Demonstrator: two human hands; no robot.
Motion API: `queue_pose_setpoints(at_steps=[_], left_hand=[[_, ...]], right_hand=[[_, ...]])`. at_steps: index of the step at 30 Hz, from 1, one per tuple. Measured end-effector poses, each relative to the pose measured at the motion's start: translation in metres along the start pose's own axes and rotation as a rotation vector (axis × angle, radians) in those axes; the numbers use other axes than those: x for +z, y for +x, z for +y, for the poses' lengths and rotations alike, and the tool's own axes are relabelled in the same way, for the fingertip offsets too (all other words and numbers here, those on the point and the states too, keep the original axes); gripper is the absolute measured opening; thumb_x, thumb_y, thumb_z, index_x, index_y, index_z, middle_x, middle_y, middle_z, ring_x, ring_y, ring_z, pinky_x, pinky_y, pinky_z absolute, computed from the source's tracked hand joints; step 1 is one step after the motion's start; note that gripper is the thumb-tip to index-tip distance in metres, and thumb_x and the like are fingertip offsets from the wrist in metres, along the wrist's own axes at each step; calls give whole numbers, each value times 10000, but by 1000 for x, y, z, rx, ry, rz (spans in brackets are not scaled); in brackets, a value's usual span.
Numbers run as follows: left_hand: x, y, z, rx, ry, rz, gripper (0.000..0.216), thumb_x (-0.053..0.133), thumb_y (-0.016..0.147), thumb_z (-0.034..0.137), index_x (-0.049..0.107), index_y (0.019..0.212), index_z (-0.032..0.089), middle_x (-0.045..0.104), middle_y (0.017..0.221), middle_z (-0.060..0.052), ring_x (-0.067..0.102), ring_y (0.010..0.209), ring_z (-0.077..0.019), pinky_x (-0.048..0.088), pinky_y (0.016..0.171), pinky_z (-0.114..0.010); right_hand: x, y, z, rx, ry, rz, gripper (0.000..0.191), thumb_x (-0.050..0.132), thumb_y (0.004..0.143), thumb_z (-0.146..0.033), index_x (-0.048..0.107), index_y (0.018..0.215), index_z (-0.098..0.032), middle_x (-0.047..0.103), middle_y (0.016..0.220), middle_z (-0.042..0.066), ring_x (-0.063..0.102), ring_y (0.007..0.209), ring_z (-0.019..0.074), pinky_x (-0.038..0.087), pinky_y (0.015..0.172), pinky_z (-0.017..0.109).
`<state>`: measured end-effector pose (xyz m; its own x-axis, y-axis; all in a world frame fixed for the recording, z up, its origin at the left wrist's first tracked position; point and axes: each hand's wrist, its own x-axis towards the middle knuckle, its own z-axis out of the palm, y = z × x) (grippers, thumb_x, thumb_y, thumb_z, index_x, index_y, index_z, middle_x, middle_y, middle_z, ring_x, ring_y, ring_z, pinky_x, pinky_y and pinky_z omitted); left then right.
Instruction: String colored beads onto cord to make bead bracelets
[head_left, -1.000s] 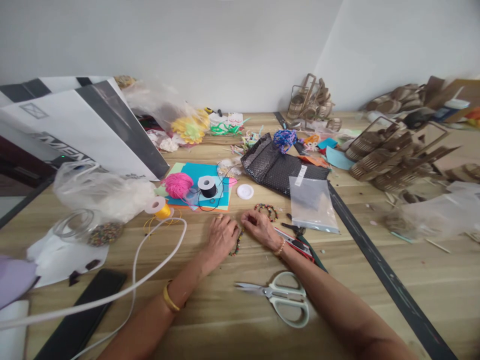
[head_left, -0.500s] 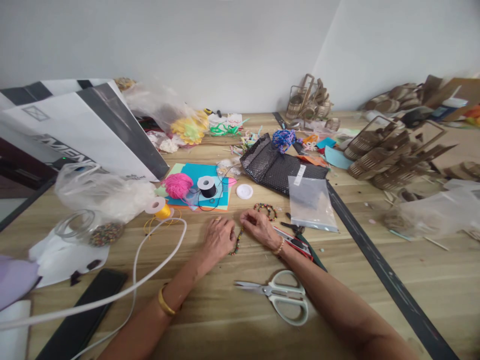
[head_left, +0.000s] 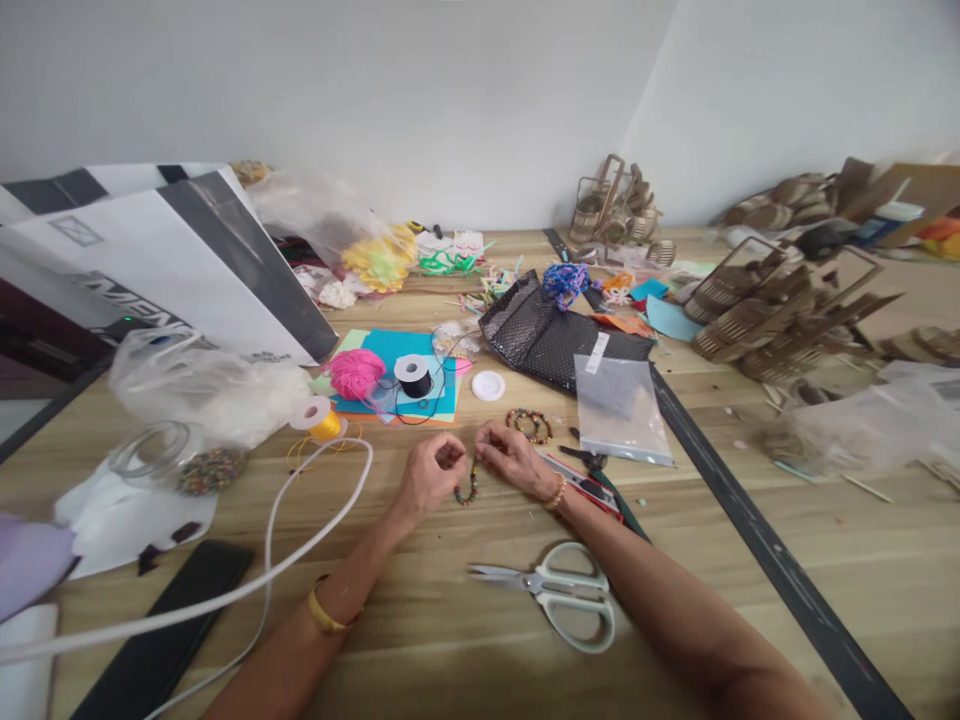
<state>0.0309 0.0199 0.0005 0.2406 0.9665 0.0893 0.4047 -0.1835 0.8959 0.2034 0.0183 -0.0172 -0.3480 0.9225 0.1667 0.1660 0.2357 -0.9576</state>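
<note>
A short string of small multicoloured beads point(head_left: 468, 497) hangs in a loop between my two hands, its lower end at the wooden table. My left hand point(head_left: 433, 474) pinches one end with thumb and forefinger. The other end is in the closed fingers of my right hand point(head_left: 513, 460). Just beyond my right hand lies a coiled bead bracelet point(head_left: 531, 426) of like colours. White-handled scissors point(head_left: 555, 590) rest on the table below my hands, blades pointing left. Beside my right wrist are a red cutter point(head_left: 581, 485) and dark-handled pliers point(head_left: 589, 458).
Left of my hands stand a yellow thread spool point(head_left: 319, 416) and a white cable point(head_left: 330, 520). Beyond are a black thread spool point(head_left: 413, 376), pink yarn point(head_left: 357, 373), a white lid point(head_left: 488, 385) and a clear zip bag point(head_left: 624, 410). An open jar of beads point(head_left: 210, 470) lies farther left.
My left hand has turned, so its thumb and forefinger now show in a pinch. The bead string now hangs more plainly as a loop. My right hand has shifted slightly left.
</note>
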Motion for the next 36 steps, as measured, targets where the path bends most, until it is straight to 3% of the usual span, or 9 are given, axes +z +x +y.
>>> queue_pose_setpoints(at_steps=[7,12,16,24,32,36], left_hand=[[-1,3,-10,-138,-283,-41,94,624,625,205,552,660,156,602,547,22,565,502,-107,448,502,-206],[-2,1,-9,-129,-221,-35,129,580,657,195,649,748,136,635,603,-7,559,536,-113,429,499,-203],[-4,0,-4,-120,-136,41,205,558,685,204,685,826,126,645,631,-20,540,539,-115,398,482,-201],[-3,-1,0,-110,-100,12,158,609,692,275,657,650,131,651,598,-27,550,540,-129,415,513,-218],[-4,-4,0,-86,29,26,131,559,719,236,619,649,143,625,585,-9,532,527,-119,389,523,-220],[-6,-3,1,-118,-159,-65,152,569,721,269,588,634,146,564,530,15,488,493,-104,370,496,-215]], right_hand=[[-2,5,8,95,219,113,288,570,827,-451,495,795,-175,539,664,-8,466,520,98,399,476,214],[-1,6,7,98,262,174,306,604,804,-457,500,776,-171,531,650,-17,467,505,86,411,468,206],[-1,6,6,102,321,182,315,626,788,-458,506,775,-167,534,656,-19,464,501,79,422,463,204],[-3,6,0,103,416,214,328,670,752,-456,521,760,-164,556,645,-15,470,510,78,433,475,198],[-4,6,-1,132,477,265,306,690,727,-432,530,746,-172,548,641,-26,482,498,78,441,475,196],[-4,6,-4,143,459,254,310,677,731,-444,521,747,-177,540,647,-23,457,502,79,415,446,186]])
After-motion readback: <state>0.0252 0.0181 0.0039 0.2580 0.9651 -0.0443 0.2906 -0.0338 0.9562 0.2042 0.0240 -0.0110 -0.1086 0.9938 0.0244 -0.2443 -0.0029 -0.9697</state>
